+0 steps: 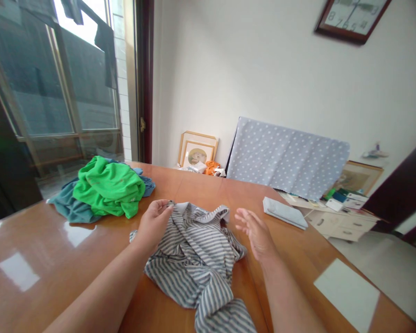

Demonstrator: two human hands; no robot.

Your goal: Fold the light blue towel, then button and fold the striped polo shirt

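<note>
A grey and white striped shirt (197, 245) lies crumpled on the wooden table in front of me, its collar at the far side and one sleeve trailing toward me. My left hand (156, 222) pinches the shirt near the left end of the collar, thumb against fingers. Just right of the collar, my right hand (254, 231) hovers with its fingers apart, holding nothing and not touching the cloth.
A pile with a green garment (107, 185) on blue ones sits on the table (180, 180) at left. To the right are a folded light-grey cloth (284, 212) and a white sheet (346, 291). Behind stand a dotted cloth cover (284, 157) and a drawer cabinet (350, 224).
</note>
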